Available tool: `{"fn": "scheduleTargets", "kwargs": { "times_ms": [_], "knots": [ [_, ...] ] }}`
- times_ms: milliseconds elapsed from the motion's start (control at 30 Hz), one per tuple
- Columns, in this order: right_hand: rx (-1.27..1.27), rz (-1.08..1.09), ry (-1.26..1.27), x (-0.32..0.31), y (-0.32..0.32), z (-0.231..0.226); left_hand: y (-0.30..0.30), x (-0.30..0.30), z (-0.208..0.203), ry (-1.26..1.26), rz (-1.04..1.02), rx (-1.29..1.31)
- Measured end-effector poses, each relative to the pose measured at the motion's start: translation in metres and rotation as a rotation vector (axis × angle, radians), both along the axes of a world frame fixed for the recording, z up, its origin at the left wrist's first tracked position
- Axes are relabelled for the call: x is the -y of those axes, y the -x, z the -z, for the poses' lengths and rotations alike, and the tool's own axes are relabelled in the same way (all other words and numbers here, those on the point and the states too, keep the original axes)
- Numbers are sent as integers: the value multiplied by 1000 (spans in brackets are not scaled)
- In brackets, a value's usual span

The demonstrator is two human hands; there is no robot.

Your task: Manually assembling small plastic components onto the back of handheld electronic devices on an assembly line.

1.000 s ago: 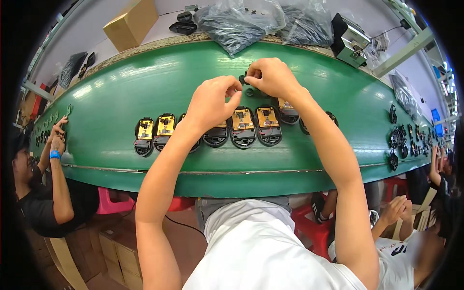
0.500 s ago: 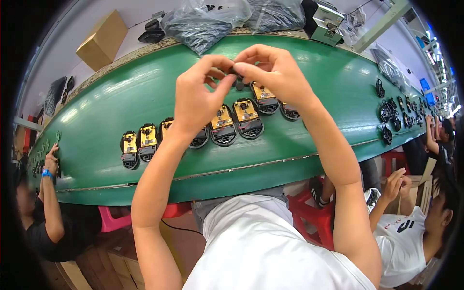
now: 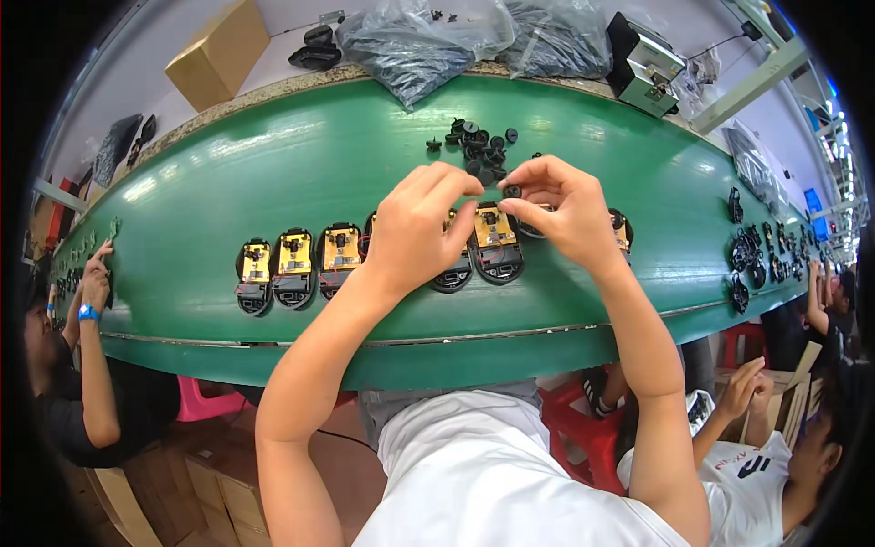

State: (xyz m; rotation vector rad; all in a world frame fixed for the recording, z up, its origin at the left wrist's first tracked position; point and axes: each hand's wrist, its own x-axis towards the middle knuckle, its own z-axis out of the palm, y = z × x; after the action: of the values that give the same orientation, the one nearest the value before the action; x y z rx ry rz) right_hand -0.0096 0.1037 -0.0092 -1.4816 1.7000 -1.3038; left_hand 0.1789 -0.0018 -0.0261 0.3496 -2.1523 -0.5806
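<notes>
A row of opened computer mouse bases [image 3: 293, 264] with yellow circuit boards lies on the green belt. Between the thumb and forefinger of my right hand [image 3: 561, 214] is a small black scroll wheel [image 3: 511, 191], just above the top end of one mouse base [image 3: 497, 242]. My left hand [image 3: 419, 228] hovers over the neighbouring bases and partly hides them. Its thumb and forefinger are apart, with nothing visible between them. Beyond my hands lies a loose pile of black scroll wheels [image 3: 478, 146].
Bags of dark parts [image 3: 406, 50], a cardboard box [image 3: 219, 55] and a metal device [image 3: 649, 73] stand along the far ledge. More black parts [image 3: 752, 255] lie on the belt at the right. Co-workers sit on both sides, one with a hand [image 3: 96, 278] at the belt.
Both hands have come down toward the mouse bases and separated, the wheel now in my right fingers. The wheel pile has come into sight, and the whole view has shifted slightly.
</notes>
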Motion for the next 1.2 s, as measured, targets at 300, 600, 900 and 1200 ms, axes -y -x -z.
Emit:
{"fn": "scheduleTargets", "kwargs": {
  "times_ms": [300, 600, 900, 1200],
  "knots": [
    [-139, 68, 14, 1, -7, 7, 0, 5, 17, 168, -33, 225],
    [-661, -7, 217, 6, 10, 26, 13, -3, 28, 121, -53, 258],
    [-583, -64, 164, 3, 4, 27, 13, -9, 31, 12, -64, 319],
    [-425, -54, 241, 0, 19, 25, 34, -10, 14, 72, -25, 272]
  ]
}}
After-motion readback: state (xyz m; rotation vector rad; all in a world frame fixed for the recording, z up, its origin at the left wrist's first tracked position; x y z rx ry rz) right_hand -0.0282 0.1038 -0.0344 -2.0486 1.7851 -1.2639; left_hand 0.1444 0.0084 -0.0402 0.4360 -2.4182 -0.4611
